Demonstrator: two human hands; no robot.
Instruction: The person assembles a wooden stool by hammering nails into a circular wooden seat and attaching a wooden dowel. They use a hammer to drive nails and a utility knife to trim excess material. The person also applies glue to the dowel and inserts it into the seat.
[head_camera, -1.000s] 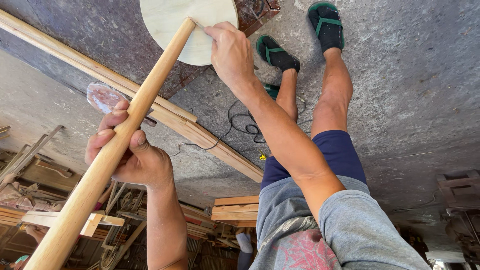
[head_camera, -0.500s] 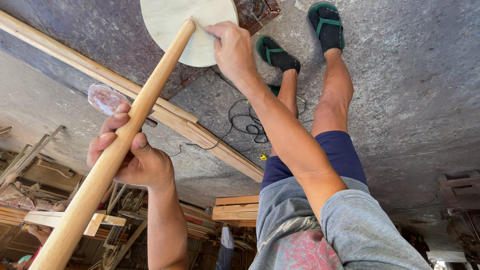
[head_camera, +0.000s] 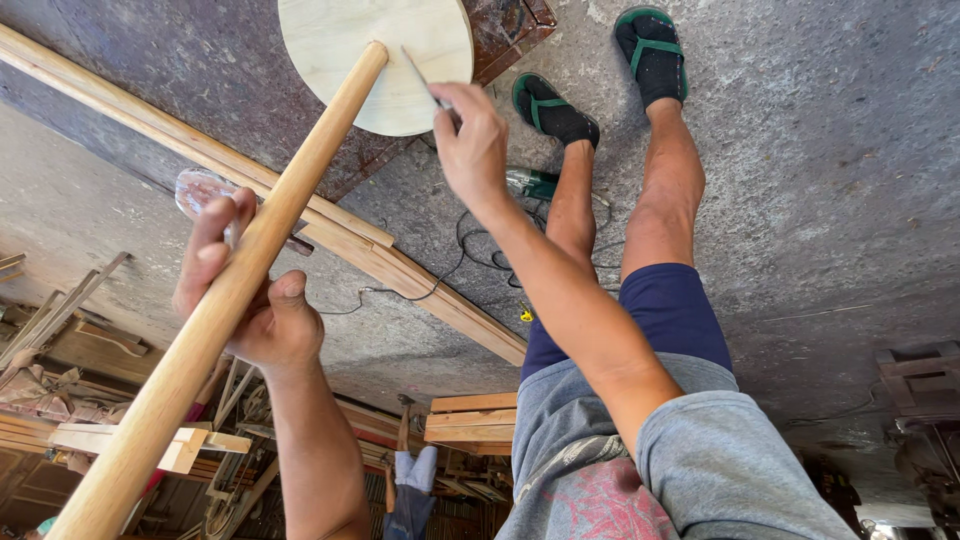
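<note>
Your left hand (head_camera: 250, 310) is clenched around a long round wooden pole (head_camera: 225, 300), fingers wrapped over the top and thumb pressed along the side, so the pole is braced at a slant with its far end butted against the face of a pale wooden disc (head_camera: 385, 55). That grip sits about midway along the shaft, which looks like a way to keep the end steady against the disc. Your right hand (head_camera: 470, 150) pinches a thin metal tool (head_camera: 422, 75), slender and pointed, its tip lying on the disc just beside the pole's end; the fine pinch suits marking or picking at that joint. The pole is smooth, light tan and evenly turned; the disc is flat, cream-coloured, with faint grain. Beneath lies a rough grey concrete floor (head_camera: 830, 160), with long squared wooden battens (head_camera: 300, 225) laid across it, a dark cable (head_camera: 450, 265) near your sandalled feet (head_camera: 555, 110), and stacked timber (head_camera: 470, 415) further off
</note>
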